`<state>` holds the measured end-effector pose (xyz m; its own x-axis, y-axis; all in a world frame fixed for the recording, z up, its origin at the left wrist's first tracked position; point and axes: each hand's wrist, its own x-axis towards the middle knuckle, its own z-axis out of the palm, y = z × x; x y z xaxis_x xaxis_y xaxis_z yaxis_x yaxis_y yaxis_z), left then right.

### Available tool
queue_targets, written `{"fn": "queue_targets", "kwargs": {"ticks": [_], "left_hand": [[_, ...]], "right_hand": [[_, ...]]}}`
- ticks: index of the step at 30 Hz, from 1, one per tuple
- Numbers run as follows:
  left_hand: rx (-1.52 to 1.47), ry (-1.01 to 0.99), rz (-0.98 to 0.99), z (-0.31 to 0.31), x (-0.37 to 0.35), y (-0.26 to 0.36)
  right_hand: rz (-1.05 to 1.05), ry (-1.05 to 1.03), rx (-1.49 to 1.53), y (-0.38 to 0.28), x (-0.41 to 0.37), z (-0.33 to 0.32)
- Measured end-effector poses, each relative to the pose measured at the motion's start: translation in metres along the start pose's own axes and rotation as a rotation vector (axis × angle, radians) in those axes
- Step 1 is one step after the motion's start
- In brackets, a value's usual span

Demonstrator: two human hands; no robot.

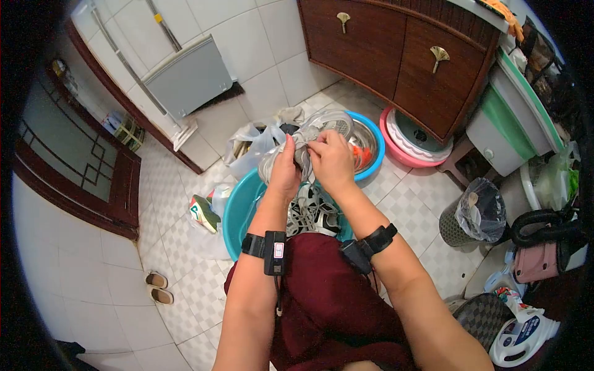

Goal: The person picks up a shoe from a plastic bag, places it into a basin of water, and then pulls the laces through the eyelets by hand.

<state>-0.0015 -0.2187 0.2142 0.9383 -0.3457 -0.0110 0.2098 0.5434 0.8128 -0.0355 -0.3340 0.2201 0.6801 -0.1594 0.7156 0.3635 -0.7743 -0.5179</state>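
Note:
A grey sneaker (304, 137) is held up in front of me, above the rim of a teal basin (234, 213). My left hand (286, 172) is wrapped round the near left side of this sneaker. With bent fingers pinched together, my right hand (332, 159) grips its upper near the laces; the fingertips partly cover what they pinch. Below my hands, white-and-black sneakers (315, 209) lie in the teal basin. Just behind the held sneaker is a blue basin (378, 145) with a metal bowl and something orange-red in it.
Plastic bags (247, 145) with shoes stand behind the teal basin, and a colourful shoe (204, 213) lies left of it. Pink basin (402, 151) and lined bin (473, 213) are on the right. A dustpan (185, 77) leans on the wall; slippers (159, 287) lie at left.

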Motion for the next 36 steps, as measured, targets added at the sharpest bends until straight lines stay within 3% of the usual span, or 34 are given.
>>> {"fn": "queue_targets", "kwargs": {"ticks": [7,10,13,16,19,22,25,26,29,32,35,36], "left_hand": [[0.083,0.104,-0.049,-0.005,-0.002,0.006],[-0.001,0.07,-0.03,-0.007,0.002,0.004],[0.024,0.068,-0.024,-0.006,0.002,0.005],[0.07,0.129,-0.012,-0.002,-0.002,0.003],[0.047,0.141,-0.011,-0.007,0.002,0.001],[-0.062,0.175,-0.02,-0.012,0.002,0.006],[-0.079,0.181,-0.004,-0.018,0.003,0.006],[-0.037,0.18,0.007,-0.017,0.004,0.004],[0.02,0.154,0.013,-0.012,0.003,0.001],[0.043,0.131,0.025,-0.007,0.0,0.004],[0.079,0.121,0.013,-0.002,-0.003,0.003],[0.084,0.111,0.013,-0.001,-0.004,0.001]], "right_hand": [[0.071,-0.246,0.471,0.025,0.001,-0.007],[0.401,-0.254,1.089,0.034,-0.004,-0.01],[0.683,-0.525,1.205,0.033,-0.002,-0.03],[0.659,-0.703,0.712,0.018,0.009,-0.045],[0.482,-0.844,0.609,0.015,0.008,-0.057],[0.062,-0.827,0.902,0.032,-0.008,-0.06],[0.126,-0.998,0.798,0.041,-0.015,-0.073],[0.235,-1.128,0.737,0.046,-0.016,-0.073],[0.557,-1.017,0.529,0.025,-0.008,-0.081],[0.46,-0.539,0.433,0.013,-0.004,-0.064],[-0.036,-0.165,0.076,0.016,0.002,-0.033],[0.051,-0.258,0.069,0.007,0.006,-0.03]]}}
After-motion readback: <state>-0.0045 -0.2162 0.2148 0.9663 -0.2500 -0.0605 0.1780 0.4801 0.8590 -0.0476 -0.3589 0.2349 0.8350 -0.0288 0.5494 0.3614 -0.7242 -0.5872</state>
